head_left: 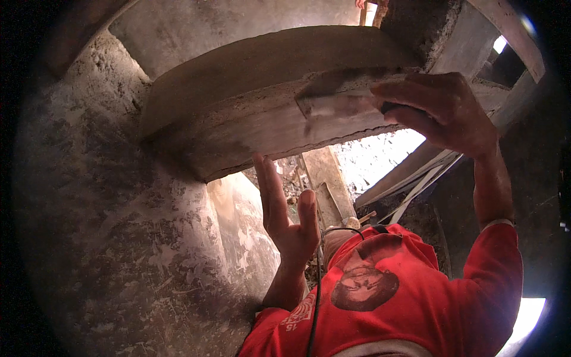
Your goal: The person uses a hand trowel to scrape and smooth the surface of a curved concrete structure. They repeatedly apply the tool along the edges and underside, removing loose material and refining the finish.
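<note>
A building site: rough plastered wall (107, 238), raw concrete ledge (262, 77), rubble (291, 178) below.

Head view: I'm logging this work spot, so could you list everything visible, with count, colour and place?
concrete ledge: one, grey, curved, upper centre
trowel: one, grey blade flat against the ledge's face, under the right hand
plastered wall: one, grey, rough, left
wooden planks: several, pale brown, below the ledge
black cable: one, over the shirt
red shirt: one, bottom right
left hand: open, raised under the ledge
right hand: gripping the trowel's handle
</note>
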A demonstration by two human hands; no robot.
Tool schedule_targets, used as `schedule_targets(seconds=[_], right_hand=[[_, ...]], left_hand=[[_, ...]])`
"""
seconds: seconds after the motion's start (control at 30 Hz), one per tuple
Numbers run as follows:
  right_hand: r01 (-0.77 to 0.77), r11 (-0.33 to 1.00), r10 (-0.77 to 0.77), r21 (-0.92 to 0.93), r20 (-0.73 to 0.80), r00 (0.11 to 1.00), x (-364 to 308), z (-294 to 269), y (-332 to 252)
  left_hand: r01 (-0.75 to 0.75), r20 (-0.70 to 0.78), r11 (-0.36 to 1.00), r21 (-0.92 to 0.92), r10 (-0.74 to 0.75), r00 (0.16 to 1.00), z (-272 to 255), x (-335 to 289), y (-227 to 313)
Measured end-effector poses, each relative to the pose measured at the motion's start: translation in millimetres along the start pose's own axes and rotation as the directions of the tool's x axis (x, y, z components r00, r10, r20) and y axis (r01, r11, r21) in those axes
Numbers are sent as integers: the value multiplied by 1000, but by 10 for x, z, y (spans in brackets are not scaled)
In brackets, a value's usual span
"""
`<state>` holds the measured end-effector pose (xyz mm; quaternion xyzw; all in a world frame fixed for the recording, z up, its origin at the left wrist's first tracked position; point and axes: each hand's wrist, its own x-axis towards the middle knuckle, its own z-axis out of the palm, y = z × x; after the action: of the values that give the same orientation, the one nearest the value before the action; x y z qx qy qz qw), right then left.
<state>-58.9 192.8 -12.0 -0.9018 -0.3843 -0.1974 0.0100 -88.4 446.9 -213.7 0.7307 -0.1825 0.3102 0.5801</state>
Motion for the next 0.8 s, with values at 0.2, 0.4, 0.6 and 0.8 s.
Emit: schedule_targets(seconds=[0.2, 0.4, 0.6, 0.8], right_hand=[[-216, 969, 227, 122, -81, 971, -269, -340, 93], [-87, 996, 92, 35, -144, 985, -38, -118, 5], [-247, 961, 256, 122, -59, 965, -240, -285, 10], [-216, 910, 266, 355, -97, 959, -129, -176, 105]], left_hand=[[-3, -40, 1000, 10, 4, 999, -5, -29, -58], [11, -69, 1000, -4, -11, 998, -20, -30, -28], [49, -117, 999, -5, -49, 992, -94, 18, 51], [38, -121, 999, -3, -39, 992, -91, 24, 60]])
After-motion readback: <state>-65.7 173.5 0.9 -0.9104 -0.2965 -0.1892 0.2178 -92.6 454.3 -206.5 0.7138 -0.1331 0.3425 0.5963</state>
